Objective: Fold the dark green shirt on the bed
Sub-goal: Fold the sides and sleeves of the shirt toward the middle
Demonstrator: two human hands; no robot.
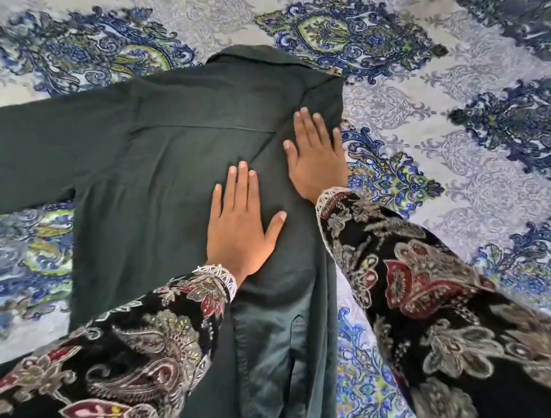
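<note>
The dark green shirt [160, 155] lies back-up on the bed, its collar at the far end. Its right side is folded in over the body, and that sleeve runs down toward me with the cuff at the bottom. The left sleeve stretches out flat to the left edge of the view. My left hand [242, 226] rests flat on the middle of the shirt, fingers apart. My right hand [315, 157] presses flat on the folded right edge near the shoulder, holding nothing.
The bedspread [451, 149] is pale with blue and green paisley patterns and shows all around the shirt. My patterned black sleeves [456, 303] cover the lower right and lower left of the view.
</note>
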